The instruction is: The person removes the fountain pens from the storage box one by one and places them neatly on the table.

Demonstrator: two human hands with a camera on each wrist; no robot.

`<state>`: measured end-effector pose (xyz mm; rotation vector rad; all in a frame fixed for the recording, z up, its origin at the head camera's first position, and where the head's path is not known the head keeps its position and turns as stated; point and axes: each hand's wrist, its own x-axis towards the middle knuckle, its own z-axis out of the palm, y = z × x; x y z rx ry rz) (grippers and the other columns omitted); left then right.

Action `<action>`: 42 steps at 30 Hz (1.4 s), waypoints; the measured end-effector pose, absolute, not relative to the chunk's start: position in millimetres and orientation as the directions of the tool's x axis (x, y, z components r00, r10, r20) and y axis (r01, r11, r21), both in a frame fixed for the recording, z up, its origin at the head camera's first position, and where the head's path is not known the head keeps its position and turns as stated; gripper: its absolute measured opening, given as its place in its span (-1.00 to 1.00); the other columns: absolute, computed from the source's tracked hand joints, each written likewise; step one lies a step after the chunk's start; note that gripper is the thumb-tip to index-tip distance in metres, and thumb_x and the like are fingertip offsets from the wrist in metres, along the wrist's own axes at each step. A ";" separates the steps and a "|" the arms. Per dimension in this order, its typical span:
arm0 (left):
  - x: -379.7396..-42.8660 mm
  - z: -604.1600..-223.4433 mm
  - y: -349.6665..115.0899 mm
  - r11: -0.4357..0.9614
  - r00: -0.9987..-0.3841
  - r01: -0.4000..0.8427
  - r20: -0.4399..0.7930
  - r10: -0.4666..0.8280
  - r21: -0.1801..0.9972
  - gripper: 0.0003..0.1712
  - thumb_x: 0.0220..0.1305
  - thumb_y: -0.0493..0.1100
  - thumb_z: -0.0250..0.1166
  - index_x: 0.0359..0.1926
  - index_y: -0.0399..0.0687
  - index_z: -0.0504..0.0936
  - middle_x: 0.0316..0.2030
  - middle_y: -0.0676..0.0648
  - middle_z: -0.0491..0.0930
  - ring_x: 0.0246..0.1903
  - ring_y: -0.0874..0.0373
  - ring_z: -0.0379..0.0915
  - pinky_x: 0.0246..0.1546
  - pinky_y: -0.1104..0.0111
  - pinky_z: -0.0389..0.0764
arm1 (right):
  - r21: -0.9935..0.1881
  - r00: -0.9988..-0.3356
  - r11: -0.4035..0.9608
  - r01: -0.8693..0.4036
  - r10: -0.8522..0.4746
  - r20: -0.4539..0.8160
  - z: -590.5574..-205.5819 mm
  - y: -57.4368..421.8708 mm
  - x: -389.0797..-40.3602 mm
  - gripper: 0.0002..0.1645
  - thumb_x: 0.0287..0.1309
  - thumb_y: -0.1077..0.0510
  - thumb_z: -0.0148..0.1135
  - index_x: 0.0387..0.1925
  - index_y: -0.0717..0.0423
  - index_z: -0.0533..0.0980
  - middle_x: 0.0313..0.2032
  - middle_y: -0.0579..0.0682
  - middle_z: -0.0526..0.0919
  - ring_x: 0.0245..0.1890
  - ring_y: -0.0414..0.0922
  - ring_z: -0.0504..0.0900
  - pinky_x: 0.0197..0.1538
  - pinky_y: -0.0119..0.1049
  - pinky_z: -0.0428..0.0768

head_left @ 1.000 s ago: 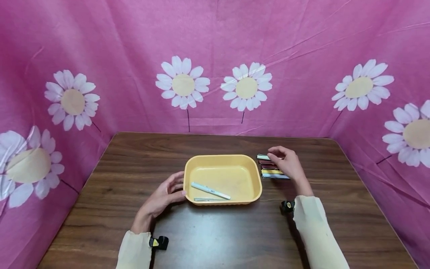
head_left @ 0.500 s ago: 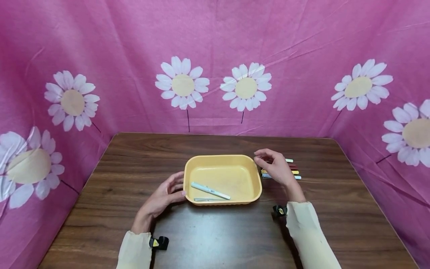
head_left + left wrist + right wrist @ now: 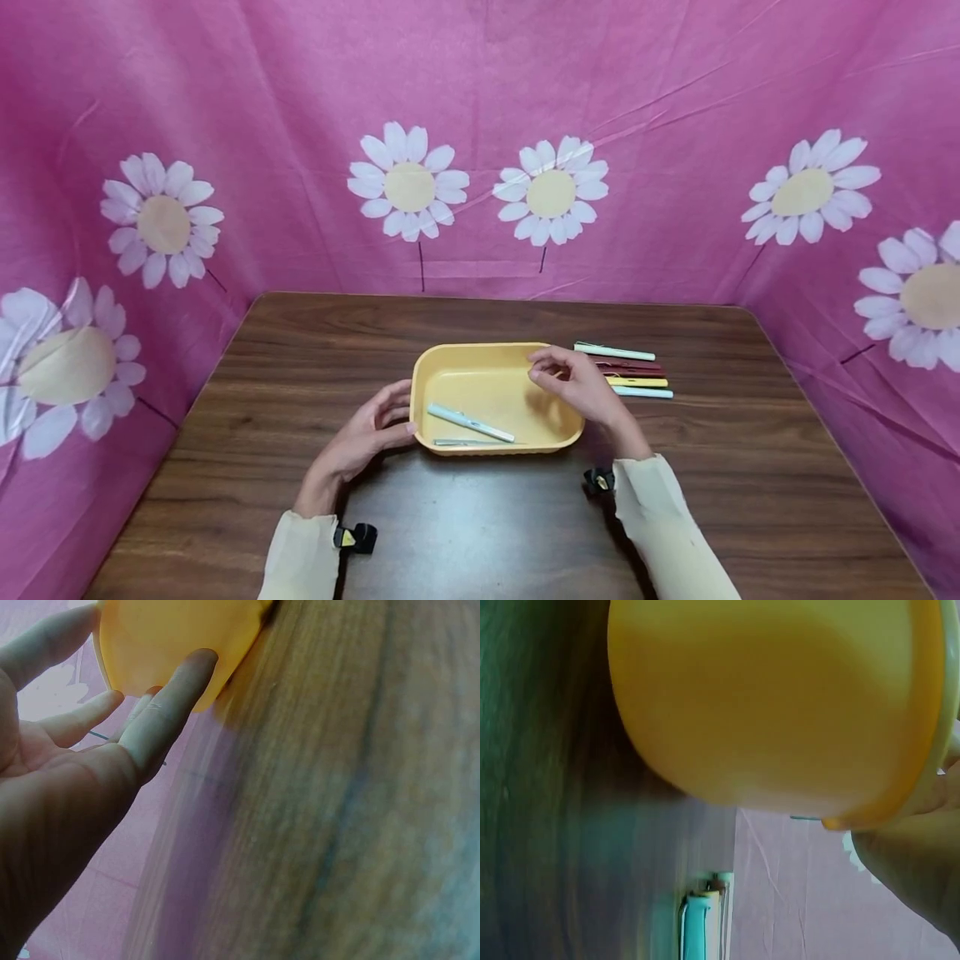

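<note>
A yellow plastic tray (image 3: 495,354) lies on the wooden table. Inside it is a pale blue pen (image 3: 471,422) at a slant, and a second pen (image 3: 468,442) rests along the near wall. My left hand (image 3: 367,437) touches the tray's left end, its fairly straight fingers and thumb spread against the wall, as the left wrist view also shows. My right hand (image 3: 581,385) reaches over the tray's right side with fingers loosely bent and nothing seen between them. In the right wrist view the tray wall (image 3: 765,712) hides most of that hand.
Several pens lie side by side right of the tray: a white pen (image 3: 615,352) farthest back, dark red, a yellow pen (image 3: 645,382) and a light blue pen (image 3: 645,392). Behind the table (image 3: 450,533) hangs a pink curtain (image 3: 480,67) with white flowers.
My right hand has moved left from above the row of pens to over the tray, leaving the white pen in full view. My left hand and the tray stay in place.
</note>
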<state>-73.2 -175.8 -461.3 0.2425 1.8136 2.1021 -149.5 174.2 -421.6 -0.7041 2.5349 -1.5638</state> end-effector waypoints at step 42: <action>-73.2 -459.4 -175.4 -0.094 -0.921 -0.165 -0.119 0.370 0.982 -0.18 0.34 -0.47 0.24 0.52 -0.33 0.07 0.35 -0.48 0.21 0.29 -0.30 0.28 0.06 0.20 0.66 | -0.773 -0.733 0.553 -0.310 -0.657 -0.176 -440.1 134.1 -135.5 -0.73 0.13 0.14 0.51 -0.15 0.14 0.66 -0.36 -0.19 0.65 -0.31 -0.24 0.61 -0.19 -0.34 0.63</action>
